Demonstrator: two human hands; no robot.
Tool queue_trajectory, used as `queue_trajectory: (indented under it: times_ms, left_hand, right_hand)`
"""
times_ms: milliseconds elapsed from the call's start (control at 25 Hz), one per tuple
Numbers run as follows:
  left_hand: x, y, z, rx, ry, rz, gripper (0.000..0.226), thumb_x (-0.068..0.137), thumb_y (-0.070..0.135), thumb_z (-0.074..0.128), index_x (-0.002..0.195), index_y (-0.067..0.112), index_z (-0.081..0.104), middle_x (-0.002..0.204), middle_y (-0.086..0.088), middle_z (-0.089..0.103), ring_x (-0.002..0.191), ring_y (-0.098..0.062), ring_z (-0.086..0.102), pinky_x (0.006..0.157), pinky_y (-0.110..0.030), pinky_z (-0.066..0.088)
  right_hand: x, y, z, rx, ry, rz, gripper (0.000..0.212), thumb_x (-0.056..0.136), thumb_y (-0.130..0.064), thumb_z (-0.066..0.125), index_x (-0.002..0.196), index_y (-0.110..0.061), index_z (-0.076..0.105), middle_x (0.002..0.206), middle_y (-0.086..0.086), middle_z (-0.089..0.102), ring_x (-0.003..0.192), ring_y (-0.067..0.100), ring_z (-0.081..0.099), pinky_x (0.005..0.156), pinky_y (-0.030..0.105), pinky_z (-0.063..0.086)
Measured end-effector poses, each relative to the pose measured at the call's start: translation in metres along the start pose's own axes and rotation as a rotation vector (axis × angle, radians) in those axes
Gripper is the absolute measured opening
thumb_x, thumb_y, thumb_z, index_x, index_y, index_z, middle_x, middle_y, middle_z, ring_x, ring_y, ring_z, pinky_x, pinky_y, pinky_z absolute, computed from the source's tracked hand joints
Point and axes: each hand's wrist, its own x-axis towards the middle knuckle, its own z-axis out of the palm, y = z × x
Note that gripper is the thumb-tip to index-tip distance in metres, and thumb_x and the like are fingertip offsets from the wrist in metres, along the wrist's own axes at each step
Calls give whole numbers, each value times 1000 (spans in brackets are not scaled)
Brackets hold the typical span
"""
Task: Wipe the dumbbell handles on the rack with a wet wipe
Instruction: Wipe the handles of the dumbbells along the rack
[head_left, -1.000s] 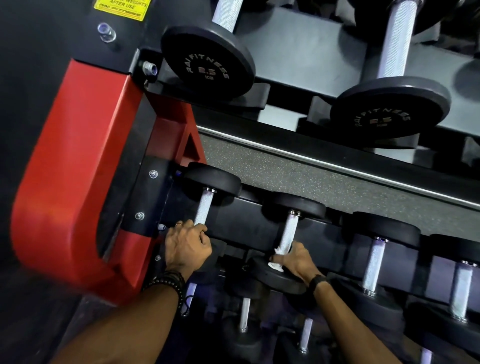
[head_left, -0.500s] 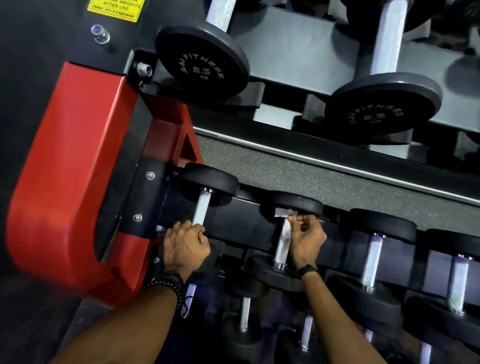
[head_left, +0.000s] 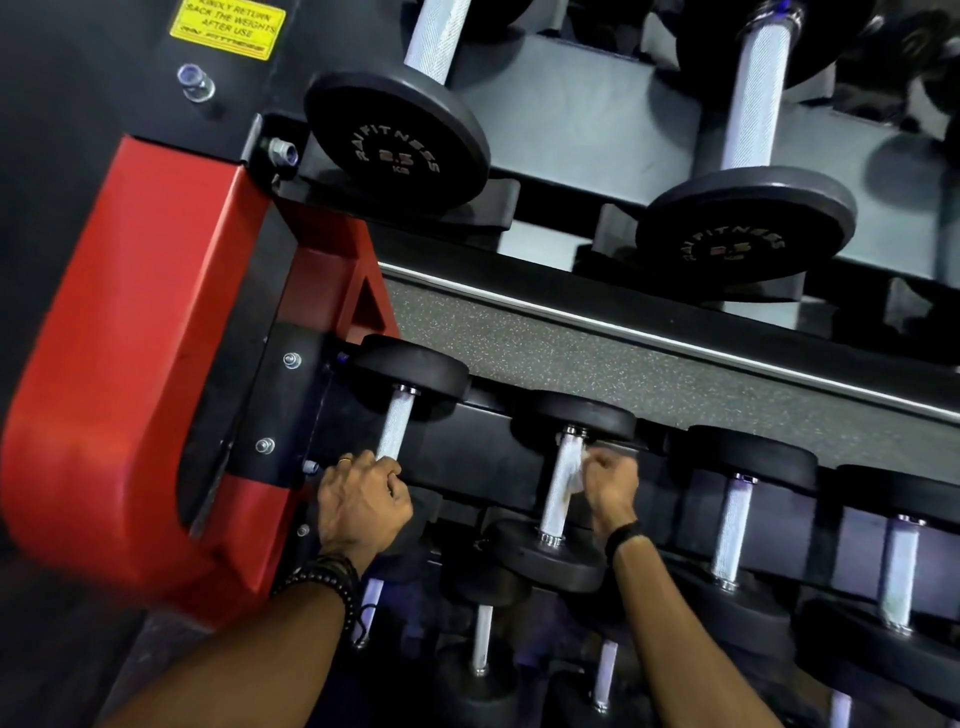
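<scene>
Both hands work at the middle tier of the rack (head_left: 130, 364). Left hand (head_left: 363, 504), ring on one finger and dark beaded bands at the wrist, curls tight round the lower end of the first dumbbell handle (head_left: 395, 423), a knurled silver bar between round black rubber heads. Right hand (head_left: 610, 483), dark band at the wrist, pinches a thin white wet wipe (head_left: 574, 470) against the upper half of the second dumbbell handle (head_left: 558, 493); the wipe lies crumpled and partly translucent on the metal, just below the far head. Third handle (head_left: 732, 525) and fourth handle (head_left: 896, 566) sit untouched to the right, same knurled finish. Rack end plate is glossy red with a rounded edge, black bracket bolted on. Upper tier holds flat-faced black dumbbells marked 2.5 (head_left: 397, 143). Yellow sticker (head_left: 228, 26) at top left. Speckled grey floor (head_left: 571, 343) shows between tiers.
</scene>
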Motion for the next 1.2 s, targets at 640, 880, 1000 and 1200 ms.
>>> queue_trajectory:
  times_ms: [640, 880, 1000, 1200]
  left_hand:
    - [1, -1, 5, -39, 12, -8, 26, 66, 23, 48, 72, 18, 73, 71, -5, 64, 72, -30, 56, 66, -37, 46]
    - [2, -1, 4, -37, -2, -14, 26, 66, 23, 48, 71, 18, 73, 70, -5, 63, 71, -30, 57, 66, -37, 46]
    - [1, -1, 4, -44, 2, -14, 28, 66, 23, 46, 71, 17, 73, 71, -4, 63, 72, -29, 57, 68, -38, 46]
    - [2, -2, 3, -43, -4, -12, 32, 67, 25, 41, 71, 17, 72, 72, -5, 63, 73, -29, 57, 69, -38, 46]
  right_hand:
    - [-14, -21, -3, 221, -638, 311, 41, 70, -36, 79, 94, -3, 73, 81, 3, 69, 65, 14, 58, 59, 28, 49]
    - [-19, -11, 8, 173, -600, 381, 18, 79, -20, 76, 86, -6, 67, 56, 1, 52, 45, 16, 51, 45, 25, 45]
    - [-25, -3, 10, 134, -500, 272, 14, 80, -5, 71, 84, 7, 66, 51, 11, 56, 41, 21, 54, 49, 29, 47]
    - [-18, -14, 11, -212, -283, 34, 29, 66, -16, 86, 77, -6, 61, 72, 11, 66, 58, 18, 59, 49, 22, 45]
